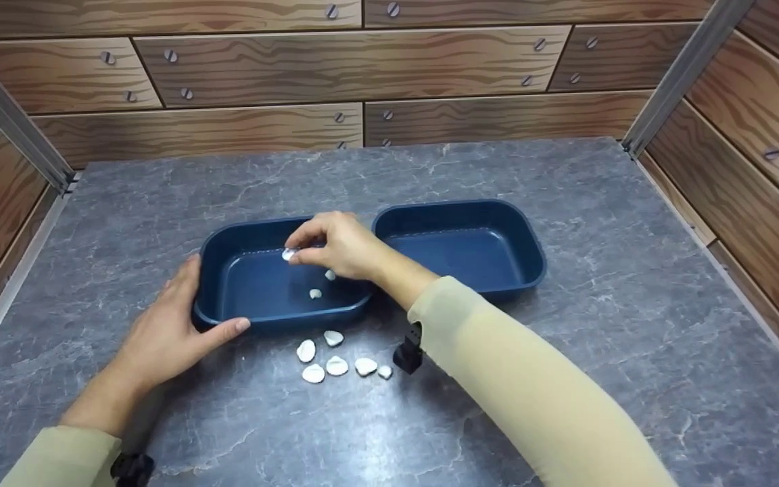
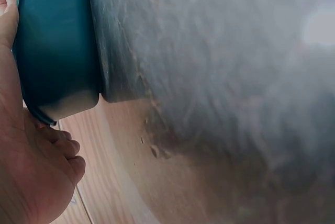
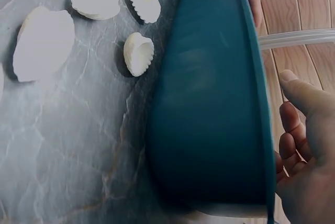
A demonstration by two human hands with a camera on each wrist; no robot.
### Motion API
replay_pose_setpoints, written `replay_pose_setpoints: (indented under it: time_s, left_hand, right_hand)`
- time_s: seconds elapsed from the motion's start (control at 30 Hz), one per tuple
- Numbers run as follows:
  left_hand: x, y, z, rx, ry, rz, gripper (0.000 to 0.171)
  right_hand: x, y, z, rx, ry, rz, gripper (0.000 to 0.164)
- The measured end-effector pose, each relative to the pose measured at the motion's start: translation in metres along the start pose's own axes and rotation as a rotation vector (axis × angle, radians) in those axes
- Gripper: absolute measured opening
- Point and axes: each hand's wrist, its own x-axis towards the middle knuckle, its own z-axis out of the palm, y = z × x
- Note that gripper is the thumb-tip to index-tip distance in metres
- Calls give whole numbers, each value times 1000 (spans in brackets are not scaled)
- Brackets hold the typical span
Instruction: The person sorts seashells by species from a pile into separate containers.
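Observation:
In the head view, my right hand (image 1: 345,247) reaches over the left blue bin (image 1: 281,321), pinching a white seashell (image 1: 288,254) between thumb and fingertips. The right wrist view shows this hand (image 3: 309,135) beyond the bin's rim; the held shell is not visible there. Two small shells (image 1: 315,293) lie inside that bin, below the right hand. My left hand (image 1: 166,331) rests against the bin's left end, its fingers along the side and its thumb on the front rim. Several white shells (image 1: 337,366) lie on the table in front of the bin.
A second blue bin (image 1: 538,267) stands close beside the first, on its right. Both are on a grey marbled tabletop (image 1: 565,406). Wood-patterned panels (image 1: 349,67) enclose the back and sides, with metal posts (image 1: 687,74) at the corners.

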Motion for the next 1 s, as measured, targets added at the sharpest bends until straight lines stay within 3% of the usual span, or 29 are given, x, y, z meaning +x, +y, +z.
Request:
replay_pose_setpoints:
  time_s: [0.33,0.6,0.77,1.0]
  left_hand:
    - [1,0,0,-1,1,10,124]
    - [2,1,2,-2,-1,9,125]
    - [2,1,1,0,-5,3,124]
    - [0,-1,0,-3,-7,-6,124]
  right_hand:
    - [4,3,4,-18,-10,19,26]
    - [-1,3,1,58,-15,22,29]
    - [-13,-8,-8,98,4,-32,28]
    - [-41,-25,-20,122,17,-194,25]
